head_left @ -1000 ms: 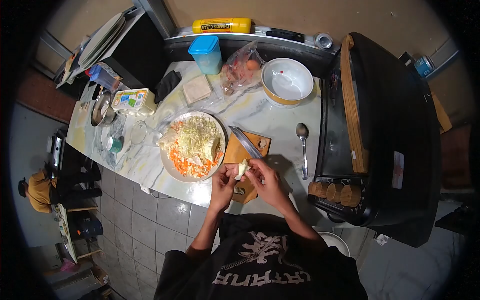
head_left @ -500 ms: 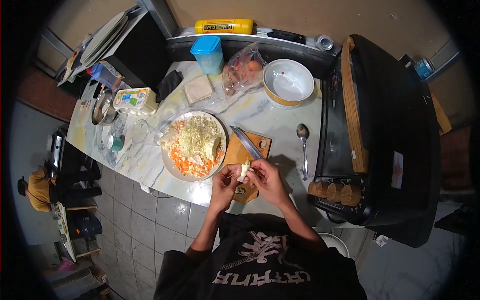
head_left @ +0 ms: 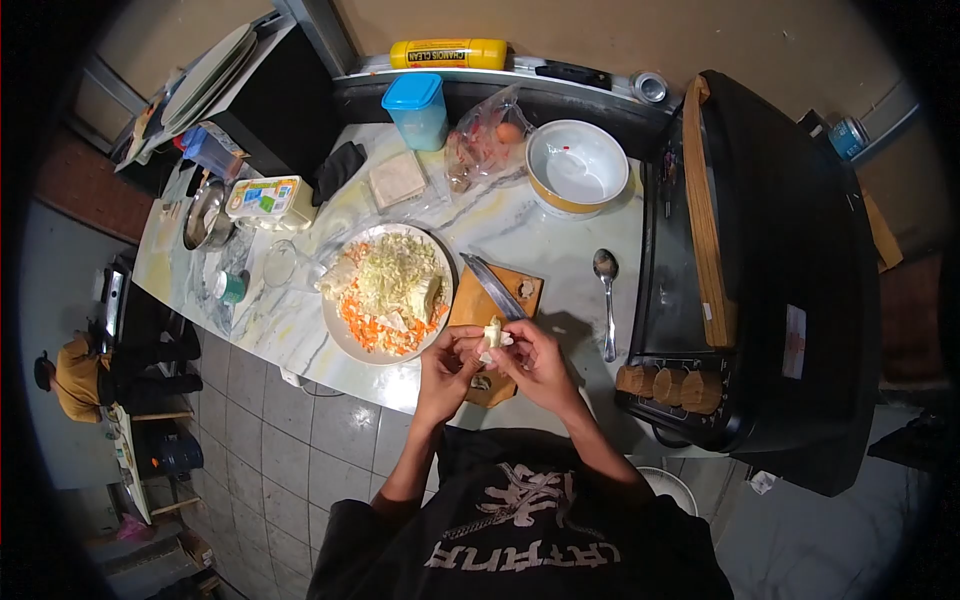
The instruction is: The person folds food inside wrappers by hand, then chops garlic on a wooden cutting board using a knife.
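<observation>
The left hand and the right hand are pinching a small pale piece between them, too small here to name surely. Beneath them a wooden board is lying on the counter, with a knife resting across it. Just left of the board, a plate is holding shredded cabbage and chopped carrot. A spoon is lying to the right; beyond, a bowl is standing beside a clear bag. Far left, another person in a yellow top is standing.
</observation>
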The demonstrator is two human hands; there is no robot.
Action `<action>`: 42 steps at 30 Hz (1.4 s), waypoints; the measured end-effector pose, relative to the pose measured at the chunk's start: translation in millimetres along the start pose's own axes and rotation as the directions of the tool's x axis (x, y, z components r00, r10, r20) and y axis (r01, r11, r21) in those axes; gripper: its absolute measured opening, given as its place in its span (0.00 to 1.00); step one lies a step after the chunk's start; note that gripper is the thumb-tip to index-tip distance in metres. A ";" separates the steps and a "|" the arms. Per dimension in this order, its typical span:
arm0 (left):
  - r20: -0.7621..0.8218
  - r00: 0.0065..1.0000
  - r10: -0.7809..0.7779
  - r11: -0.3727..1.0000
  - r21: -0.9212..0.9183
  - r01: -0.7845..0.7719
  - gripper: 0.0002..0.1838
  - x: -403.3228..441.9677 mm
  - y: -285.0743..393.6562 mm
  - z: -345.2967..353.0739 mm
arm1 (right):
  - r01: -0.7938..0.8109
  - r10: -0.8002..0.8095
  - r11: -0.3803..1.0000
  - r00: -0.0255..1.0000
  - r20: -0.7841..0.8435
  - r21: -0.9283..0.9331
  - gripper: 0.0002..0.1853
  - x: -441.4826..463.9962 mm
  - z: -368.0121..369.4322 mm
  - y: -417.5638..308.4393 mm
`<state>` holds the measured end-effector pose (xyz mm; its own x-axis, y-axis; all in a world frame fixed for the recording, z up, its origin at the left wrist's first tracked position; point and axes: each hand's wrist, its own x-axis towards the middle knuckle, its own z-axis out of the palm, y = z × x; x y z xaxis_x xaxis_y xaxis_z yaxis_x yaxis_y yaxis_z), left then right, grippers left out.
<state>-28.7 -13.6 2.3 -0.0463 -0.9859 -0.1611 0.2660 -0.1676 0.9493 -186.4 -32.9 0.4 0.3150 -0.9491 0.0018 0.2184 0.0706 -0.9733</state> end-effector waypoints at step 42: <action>0.132 0.988 0.082 0.993 0.079 -0.093 0.16 -1.5 28.3 3.3 | 0.084 -0.063 0.978 0.992 0.112 -0.189 0.10 -6.1 1.9 -27.9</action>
<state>-24.3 -16.8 30.3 -0.1511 -0.9875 -0.0457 0.1922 -0.0747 0.9785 -192.7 -28.5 28.0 0.4024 -0.9111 0.0892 0.0653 -0.0687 -0.9955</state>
